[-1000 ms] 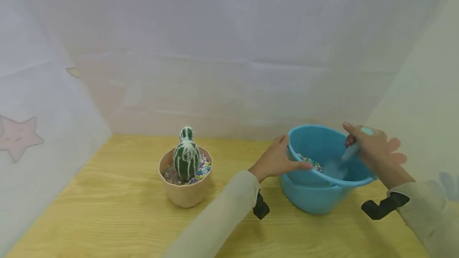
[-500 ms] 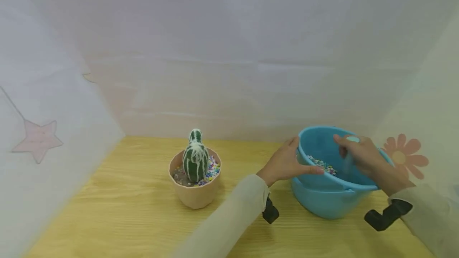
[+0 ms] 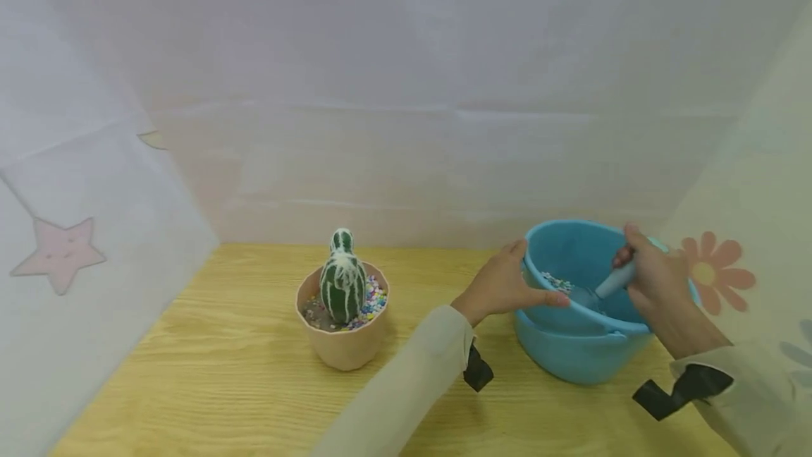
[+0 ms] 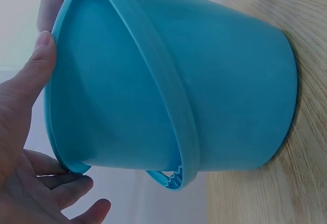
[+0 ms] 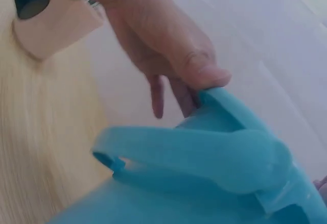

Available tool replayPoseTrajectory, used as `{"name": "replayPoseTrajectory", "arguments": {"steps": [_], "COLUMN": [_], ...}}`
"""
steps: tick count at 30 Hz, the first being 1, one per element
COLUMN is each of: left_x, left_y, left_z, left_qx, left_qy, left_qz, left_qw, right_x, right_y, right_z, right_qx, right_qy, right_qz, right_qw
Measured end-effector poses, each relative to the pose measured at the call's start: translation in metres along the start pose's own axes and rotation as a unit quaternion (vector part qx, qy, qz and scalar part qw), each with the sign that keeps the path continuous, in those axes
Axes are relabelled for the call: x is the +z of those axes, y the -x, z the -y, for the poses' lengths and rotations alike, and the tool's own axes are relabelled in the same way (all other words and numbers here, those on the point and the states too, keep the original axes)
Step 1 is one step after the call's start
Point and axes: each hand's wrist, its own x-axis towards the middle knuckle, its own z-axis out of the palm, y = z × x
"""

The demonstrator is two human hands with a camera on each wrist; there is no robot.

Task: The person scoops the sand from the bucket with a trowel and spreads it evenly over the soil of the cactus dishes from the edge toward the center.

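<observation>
A blue bucket [image 3: 564, 355] stands on the wooden table, with small multicoloured pebbles [image 3: 555, 282] inside. My left hand [image 3: 504, 288] grips its left rim, thumb over the near edge and fingers outside; the left wrist view shows this thumb [image 4: 38, 63] on the rim. My right hand [image 3: 660, 277] holds a small shovel by its light-blue handle [image 3: 617, 281], over the bucket's right side. The shovel's blade [image 3: 585, 297] points down-left into the bucket beside the pebbles, its lower end partly hidden by the near rim. In the left wrist view, the bucket's carrying handle [image 4: 171, 89] hangs against its side.
Left of the bucket, a peach pot [image 3: 345, 351] holds a green cactus [image 3: 343, 291] with white strands, set among coloured pebbles and brownish grit. Pale cloth walls [image 3: 406, 161] with printed shapes enclose the wooden table [image 3: 203, 344] at the back and sides.
My right hand dipped left and low into the bucket, then came back up and right, so the shovel's handle shows again. The left hand keeps its grip on the rim. The head view shifted slightly.
</observation>
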Motion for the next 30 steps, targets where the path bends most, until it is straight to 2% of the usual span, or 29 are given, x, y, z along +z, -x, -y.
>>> {"name": "replayPoseTrajectory", "arguments": {"steps": [2, 4, 7, 11, 15, 21, 23, 28, 30], "left_x": [-0.001, -0.001, -0.002, -0.001, 0.001, 0.0, 0.0, 0.001, 0.001], "left_y": [-0.001, -0.002, -0.001, 0.0, 0.0, -0.002, -0.002, -0.002, -0.002], "left_z": [0.002, 0.003, 0.004, 0.003, 0.003, 0.004, 0.004, 0.003, 0.003], "left_qx": [0.004, 0.006, 0.004, -0.003, -0.001, -0.005, -0.006, -0.001, -0.002], "left_qy": [0.001, 0.005, -0.004, -0.017, -0.013, -0.019, -0.016, -0.011, -0.014], "left_qz": [0.0, 0.0, 0.003, 0.006, 0.007, 0.007, 0.006, 0.006, 0.006], "left_qw": [1.0, 1.0, 1.0, 0.9998, 0.9999, 0.9998, 0.9998, 0.9999, 0.9999], "right_x": [-0.003, -0.008, -0.015, -0.023, -0.027, -0.022, -0.021, -0.022, -0.023], "right_y": [0.0, 0.001, 0.002, 0.004, 0.006, 0.006, 0.006, 0.007, 0.007], "right_z": [-0.001, -0.001, -0.001, 0.0, 0.002, 0.003, 0.004, 0.007, 0.009], "right_qx": [0.01, 0.025, 0.046, 0.067, 0.062, 0.026, 0.012, -0.021, -0.02], "right_qy": [-0.083, -0.158, -0.272, -0.354, -0.395, -0.46, -0.476, -0.491, -0.493], "right_qz": [0.006, 0.019, 0.043, 0.047, 0.028, -0.018, -0.02, 0.005, 0.011], "right_qw": [0.9965, 0.9869, 0.9602, 0.9315, 0.916, 0.8875, 0.8789, 0.8709, 0.8699]}}
